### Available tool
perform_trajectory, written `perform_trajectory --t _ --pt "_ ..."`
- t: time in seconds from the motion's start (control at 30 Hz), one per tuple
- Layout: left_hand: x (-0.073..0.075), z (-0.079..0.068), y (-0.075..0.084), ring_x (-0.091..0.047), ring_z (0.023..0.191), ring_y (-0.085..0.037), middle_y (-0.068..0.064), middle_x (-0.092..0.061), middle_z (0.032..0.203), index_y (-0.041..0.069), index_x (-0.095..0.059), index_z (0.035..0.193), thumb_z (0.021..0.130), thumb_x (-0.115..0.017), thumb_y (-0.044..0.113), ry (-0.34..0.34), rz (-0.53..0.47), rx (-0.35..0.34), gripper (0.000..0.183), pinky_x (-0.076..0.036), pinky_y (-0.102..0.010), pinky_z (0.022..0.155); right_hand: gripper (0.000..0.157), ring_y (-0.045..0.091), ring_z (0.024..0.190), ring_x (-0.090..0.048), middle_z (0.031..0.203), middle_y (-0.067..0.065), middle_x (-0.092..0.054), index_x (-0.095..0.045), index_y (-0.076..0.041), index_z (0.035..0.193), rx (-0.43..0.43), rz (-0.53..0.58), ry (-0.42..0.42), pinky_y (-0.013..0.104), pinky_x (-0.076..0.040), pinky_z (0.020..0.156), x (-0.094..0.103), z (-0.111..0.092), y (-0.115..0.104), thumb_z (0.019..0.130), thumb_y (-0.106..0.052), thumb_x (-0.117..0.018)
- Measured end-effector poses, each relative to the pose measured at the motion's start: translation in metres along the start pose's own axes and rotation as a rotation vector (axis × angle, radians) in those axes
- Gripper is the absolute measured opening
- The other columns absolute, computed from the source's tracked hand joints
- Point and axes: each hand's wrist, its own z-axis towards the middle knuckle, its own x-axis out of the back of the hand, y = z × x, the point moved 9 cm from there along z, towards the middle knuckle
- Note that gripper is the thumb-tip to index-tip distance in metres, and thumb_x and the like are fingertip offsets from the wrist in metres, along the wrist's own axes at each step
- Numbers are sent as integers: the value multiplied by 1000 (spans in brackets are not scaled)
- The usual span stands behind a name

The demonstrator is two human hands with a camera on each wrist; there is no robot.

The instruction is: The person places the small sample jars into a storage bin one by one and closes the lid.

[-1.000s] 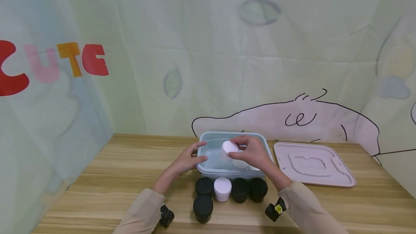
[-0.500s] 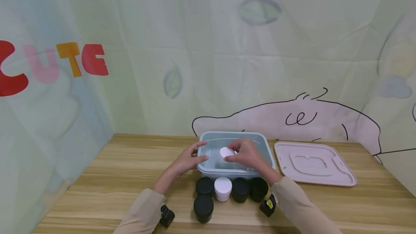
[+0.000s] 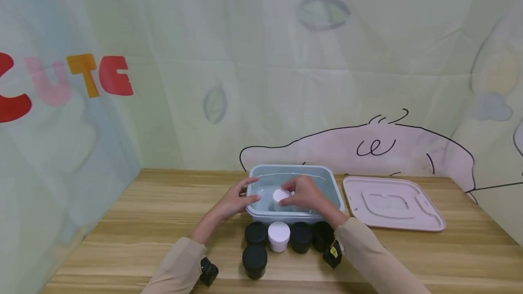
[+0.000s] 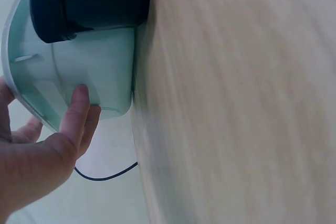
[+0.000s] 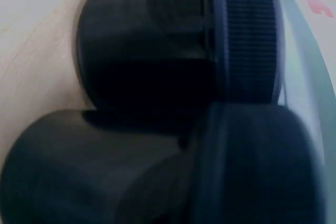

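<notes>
My right hand (image 3: 304, 193) pinches a white screw-lid jar (image 3: 281, 196) by its lid, low inside a pale blue-green plastic box (image 3: 297, 215). My left hand (image 3: 236, 199) holds the box at its left side, thumb and fingers spread over the rim. In the left wrist view the fingers (image 4: 79, 111) of that hand lie against the box wall (image 4: 100, 61). The right wrist view is filled by two black jars (image 5: 152, 40) with ribbed lids; the right hand is out of sight there.
In front of the box stand a white jar (image 3: 279, 236) and black jars (image 3: 301, 237) in a row, with another black jar (image 3: 255, 261) nearer. A pale pink lid (image 3: 394, 204) lies to the right on the wooden table (image 3: 163, 221). A printed cloth (image 3: 184, 103) hangs behind.
My right hand has lowered the white jar deeper into the box and slightly toward the left. The left hand stays at the rim.
</notes>
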Motion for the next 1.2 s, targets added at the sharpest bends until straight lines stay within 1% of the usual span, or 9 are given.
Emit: perform_trajectory --t 0.23,0.5,0.73,0.9,1.0,1.1,1.2 --pt "1 -1 0 -55 103 -29 -32 -39 130 6 -35 137 88 -56 13 -1 6 -4 54 -52 -38 80 42 18 82 -64 92 14 -70 -69 4 95 -21 -15 -48 32 -53 72 -6 1 2 63 -20 -81" --pt "1 -2 -1 -55 102 -29 -32 -40 129 7 -37 136 87 -57 11 9 2 5 53 -53 -38 79 40 16 79 -64 90 13 -70 -70 2 94 -32 -11 -59 31 -53 71 -8 -1 3 63 -20 -81" --pt "0 1 -3 -56 100 -26 -30 -41 129 8 -38 136 87 -57 10 11 -13 17 53 -53 -37 78 42 20 81 -66 89 13 -70 -69 4 96 -24 10 -81 31 -54 70 -8 -3 1 65 -21 -80" --pt "0 1 -3 -56 99 -25 -30 -42 128 8 -37 136 87 -57 11 5 -6 7 53 -53 -37 78 43 23 84 -65 91 16 -69 -67 6 99 7 35 -44 37 -53 75 1 -8 -4 67 -21 -78" --pt "-1 1 -2 -56 98 -25 -30 -41 128 8 -37 137 87 -57 12 4 -5 5 53 -53 -37 77 42 24 87 -64 96 17 -68 -66 5 102 30 65 -14 41 -51 80 7 -14 -10 69 -20 -77" --pt "-1 1 -2 -56 98 -25 -29 -42 127 8 -37 136 87 -57 11 5 -7 5 53 -54 -36 77 42 25 90 -63 100 17 -67 -65 3 104 47 125 8 43 -50 84 13 -21 -17 71 -20 -76" --pt "0 1 -3 -56 97 -25 -29 -42 127 8 -37 136 87 -57 11 7 -9 3 53 -53 -36 77 41 26 93 -62 101 16 -66 -65 2 106 90 183 23 43 -49 87 17 -31 -29 72 -20 -75"
